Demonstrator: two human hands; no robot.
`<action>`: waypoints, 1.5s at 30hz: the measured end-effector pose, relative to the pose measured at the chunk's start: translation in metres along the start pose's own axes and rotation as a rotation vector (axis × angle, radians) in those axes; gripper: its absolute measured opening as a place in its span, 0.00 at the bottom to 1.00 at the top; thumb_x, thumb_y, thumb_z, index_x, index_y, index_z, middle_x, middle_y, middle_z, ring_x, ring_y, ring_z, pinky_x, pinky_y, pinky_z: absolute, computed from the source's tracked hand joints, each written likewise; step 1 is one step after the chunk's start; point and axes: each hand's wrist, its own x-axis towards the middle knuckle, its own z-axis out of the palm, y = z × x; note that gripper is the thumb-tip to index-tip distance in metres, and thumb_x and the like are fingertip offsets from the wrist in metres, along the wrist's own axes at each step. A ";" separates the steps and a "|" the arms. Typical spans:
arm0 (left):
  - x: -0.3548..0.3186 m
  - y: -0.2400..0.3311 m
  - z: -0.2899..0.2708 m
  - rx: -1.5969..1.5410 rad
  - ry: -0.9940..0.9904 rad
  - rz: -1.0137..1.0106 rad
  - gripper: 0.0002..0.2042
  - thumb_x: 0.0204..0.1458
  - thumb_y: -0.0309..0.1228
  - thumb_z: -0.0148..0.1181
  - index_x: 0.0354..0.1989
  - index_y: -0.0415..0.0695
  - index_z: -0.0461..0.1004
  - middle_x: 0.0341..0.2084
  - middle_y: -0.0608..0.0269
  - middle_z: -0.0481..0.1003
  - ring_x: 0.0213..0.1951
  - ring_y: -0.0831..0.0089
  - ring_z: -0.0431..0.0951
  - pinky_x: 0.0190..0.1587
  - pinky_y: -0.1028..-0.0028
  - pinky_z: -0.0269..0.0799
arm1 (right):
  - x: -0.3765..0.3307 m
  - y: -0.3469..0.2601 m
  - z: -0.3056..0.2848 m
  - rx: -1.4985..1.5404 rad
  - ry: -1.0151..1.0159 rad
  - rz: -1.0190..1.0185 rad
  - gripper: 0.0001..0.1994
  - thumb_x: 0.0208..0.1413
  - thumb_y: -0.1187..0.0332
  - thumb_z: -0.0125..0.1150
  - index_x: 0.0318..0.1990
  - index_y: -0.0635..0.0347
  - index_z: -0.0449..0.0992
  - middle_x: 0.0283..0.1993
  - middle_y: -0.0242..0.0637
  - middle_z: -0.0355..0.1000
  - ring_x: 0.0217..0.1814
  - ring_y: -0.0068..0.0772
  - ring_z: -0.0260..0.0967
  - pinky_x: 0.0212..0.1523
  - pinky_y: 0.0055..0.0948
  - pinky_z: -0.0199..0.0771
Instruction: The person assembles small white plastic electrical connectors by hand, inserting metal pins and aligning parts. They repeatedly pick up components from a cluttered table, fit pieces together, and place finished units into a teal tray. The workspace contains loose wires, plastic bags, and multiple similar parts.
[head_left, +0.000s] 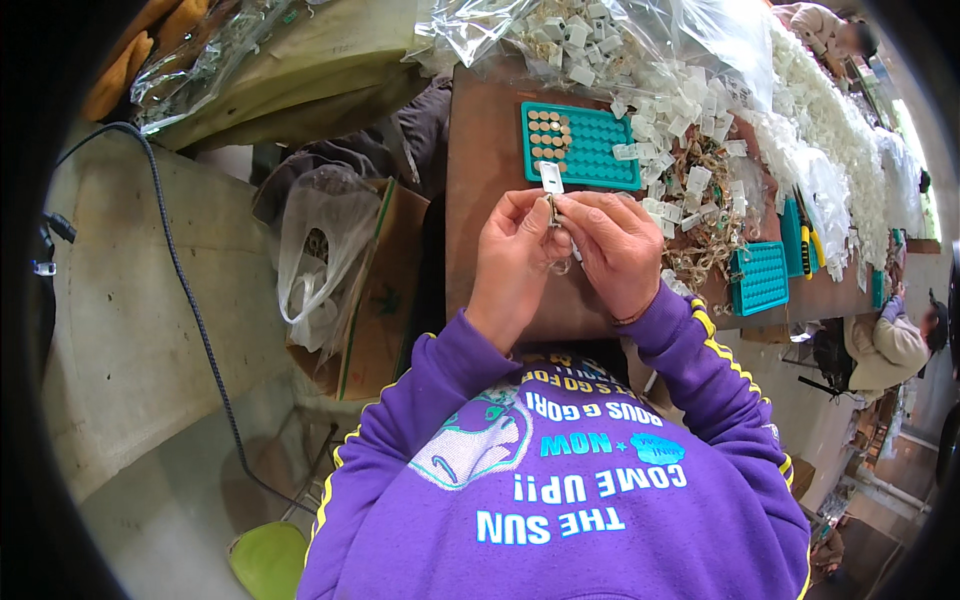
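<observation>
Both my hands meet over the table's near edge, fingertips pinched together. My left hand (512,262) is closed, thumb and forefinger pressed at the lower end of a small white plastic piece (552,178) with a dark slot. Against the same spot my right hand (615,250) is closed too, its fingers hiding much of what lies between. A thin dark and metallic bit shows between the thumbs, too small to name. Just beyond the fingertips lies a teal tray (605,178) of round pockets, with several tan discs (547,138) in its left part.
Loose white plastic pieces (695,185) and tangled brown strands (705,235) heap on the table (485,240) at right. Past them are a second teal tray (760,280), yellow-handled pliers (808,250) and clear plastic bags. A cardboard box (365,300) stands at left. Other people sit far right.
</observation>
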 end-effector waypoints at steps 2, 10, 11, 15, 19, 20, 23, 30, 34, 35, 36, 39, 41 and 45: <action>-0.002 0.003 0.001 -0.012 -0.061 -0.011 0.08 0.62 0.30 0.56 0.44 0.40 0.69 0.33 0.64 0.75 0.28 0.80 0.75 0.30 0.79 0.72 | 0.003 -0.005 -0.004 0.161 0.001 0.139 0.10 0.50 0.73 0.64 0.42 0.58 0.80 0.37 0.37 0.78 0.34 0.35 0.77 0.37 0.29 0.74; -0.018 0.004 0.014 -0.021 -0.153 -0.224 0.12 0.64 0.34 0.53 0.51 0.42 0.70 0.35 0.67 0.75 0.32 0.82 0.73 0.34 0.80 0.71 | 0.013 -0.006 -0.031 0.707 -0.104 0.748 0.06 0.54 0.75 0.66 0.38 0.66 0.78 0.33 0.30 0.74 0.33 0.18 0.72 0.29 0.22 0.71; -0.019 0.004 0.016 -0.060 -0.193 -0.229 0.12 0.64 0.34 0.53 0.51 0.42 0.70 0.35 0.67 0.75 0.32 0.81 0.73 0.34 0.80 0.71 | 0.006 -0.010 -0.030 0.257 -0.018 0.416 0.07 0.51 0.77 0.66 0.38 0.64 0.78 0.30 0.33 0.73 0.32 0.21 0.73 0.29 0.23 0.71; -0.031 0.004 0.028 0.049 -0.033 -0.177 0.11 0.63 0.33 0.55 0.48 0.41 0.72 0.35 0.68 0.75 0.34 0.82 0.74 0.39 0.81 0.72 | -0.010 -0.015 -0.025 0.036 0.177 -0.015 0.08 0.48 0.79 0.67 0.37 0.63 0.78 0.29 0.36 0.74 0.27 0.26 0.73 0.28 0.23 0.71; -0.041 0.001 0.038 0.560 -0.074 0.239 0.09 0.59 0.27 0.61 0.44 0.38 0.72 0.36 0.66 0.76 0.36 0.84 0.74 0.39 0.83 0.70 | -0.017 -0.022 -0.028 0.834 0.175 0.712 0.07 0.46 0.80 0.66 0.34 0.63 0.78 0.29 0.39 0.74 0.30 0.34 0.74 0.30 0.25 0.74; -0.041 0.002 0.039 0.547 -0.051 0.164 0.09 0.59 0.28 0.61 0.45 0.39 0.72 0.36 0.65 0.76 0.36 0.83 0.74 0.39 0.82 0.71 | -0.017 -0.022 -0.030 0.593 0.178 0.542 0.06 0.46 0.80 0.66 0.34 0.63 0.79 0.30 0.40 0.74 0.30 0.35 0.74 0.31 0.26 0.75; -0.040 0.007 0.035 0.326 -0.056 -0.030 0.10 0.61 0.31 0.59 0.46 0.39 0.71 0.38 0.65 0.76 0.38 0.80 0.76 0.42 0.80 0.72 | -0.016 -0.024 -0.038 0.150 0.129 0.099 0.09 0.47 0.79 0.66 0.38 0.61 0.80 0.35 0.41 0.76 0.34 0.39 0.76 0.35 0.30 0.77; -0.042 0.012 0.031 -0.069 -0.201 -0.285 0.12 0.66 0.38 0.48 0.51 0.44 0.70 0.44 0.66 0.75 0.45 0.77 0.75 0.50 0.73 0.71 | -0.005 -0.012 -0.054 0.107 -0.119 -0.239 0.17 0.45 0.75 0.67 0.46 0.62 0.79 0.43 0.39 0.75 0.41 0.42 0.76 0.41 0.35 0.78; -0.044 0.007 0.034 -0.126 -0.128 -0.299 0.12 0.67 0.39 0.48 0.50 0.46 0.69 0.43 0.70 0.74 0.45 0.79 0.74 0.48 0.74 0.72 | -0.006 -0.013 -0.051 0.009 -0.119 -0.268 0.15 0.45 0.74 0.67 0.44 0.63 0.78 0.42 0.38 0.74 0.39 0.40 0.76 0.39 0.33 0.78; -0.044 0.006 0.034 -0.125 -0.109 -0.316 0.12 0.66 0.39 0.48 0.49 0.46 0.69 0.43 0.70 0.74 0.44 0.79 0.74 0.48 0.74 0.72 | -0.006 -0.012 -0.051 0.002 -0.124 -0.273 0.15 0.45 0.74 0.67 0.44 0.63 0.78 0.42 0.38 0.74 0.39 0.40 0.75 0.38 0.33 0.78; -0.044 0.006 0.032 -0.123 -0.096 -0.328 0.11 0.66 0.39 0.49 0.49 0.46 0.69 0.42 0.69 0.74 0.44 0.79 0.74 0.48 0.74 0.72 | -0.006 -0.012 -0.052 -0.007 -0.137 -0.274 0.15 0.45 0.74 0.67 0.43 0.63 0.78 0.41 0.38 0.74 0.38 0.39 0.75 0.38 0.33 0.78; -0.044 0.007 0.028 -0.137 -0.176 -0.347 0.11 0.66 0.39 0.50 0.48 0.46 0.69 0.42 0.69 0.74 0.44 0.78 0.74 0.49 0.73 0.71 | -0.008 -0.010 -0.054 0.040 -0.191 -0.224 0.15 0.46 0.74 0.67 0.44 0.63 0.78 0.41 0.37 0.74 0.37 0.39 0.75 0.36 0.32 0.78; -0.044 0.005 0.026 -0.137 -0.181 -0.339 0.11 0.65 0.39 0.51 0.48 0.46 0.69 0.42 0.68 0.74 0.44 0.78 0.74 0.50 0.73 0.71 | -0.009 -0.009 -0.054 0.076 -0.205 -0.199 0.15 0.46 0.74 0.67 0.44 0.63 0.78 0.41 0.38 0.74 0.37 0.39 0.76 0.36 0.32 0.78; -0.044 -0.001 0.025 -0.129 -0.131 -0.318 0.11 0.64 0.39 0.52 0.48 0.46 0.69 0.43 0.67 0.74 0.45 0.78 0.74 0.52 0.72 0.70 | -0.012 -0.010 -0.051 0.073 -0.158 -0.208 0.16 0.45 0.74 0.67 0.45 0.63 0.78 0.41 0.38 0.74 0.38 0.39 0.76 0.37 0.32 0.79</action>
